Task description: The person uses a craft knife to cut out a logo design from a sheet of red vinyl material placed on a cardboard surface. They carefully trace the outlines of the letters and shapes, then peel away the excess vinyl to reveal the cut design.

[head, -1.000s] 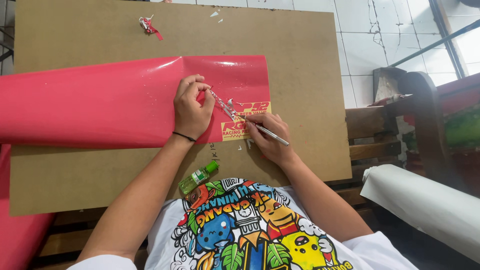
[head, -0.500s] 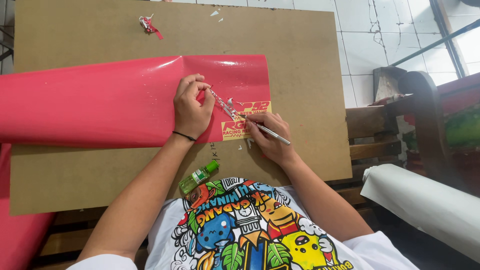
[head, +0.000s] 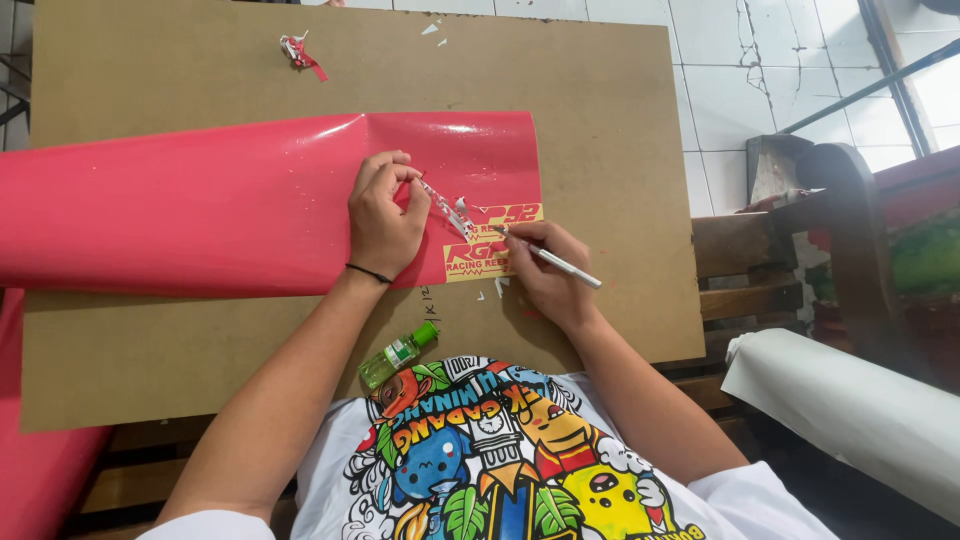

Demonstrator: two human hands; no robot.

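the left hand (head: 383, 222) rests on a big red sheet (head: 200, 205), fingers curled in, thumb and forefinger pinching the end of a thin peeled strip (head: 440, 207) that is red and white. the strip runs from those fingertips to the right and a little toward the person, lifted off the sheet, ending just beside the tip of the tool in the other hand. a thin black band (head: 369, 272) sits on the left wrist.

the right hand (head: 545, 272) is closed around a slim metal knife (head: 555, 260), held like a pen. its tip points left and touches a yellow patch (head: 490, 250) at the near right corner of the sheet, where red shapes stand out on the yellow. the handle sticks out to the right past the knuckles. the heel of this hand lies on the brown board (head: 620, 150) just past the sheet's edge.

between the two forearms, nearer the body, a small green bottle (head: 397, 353) lies on its side on the board. a few small white scraps (head: 499, 287) lie just left of the right hand. far beyond the left hand, a crumpled red scrap (head: 298, 50) sits on the board. to the right of the right arm, well apart, a white roll (head: 850, 410) lies off the board.
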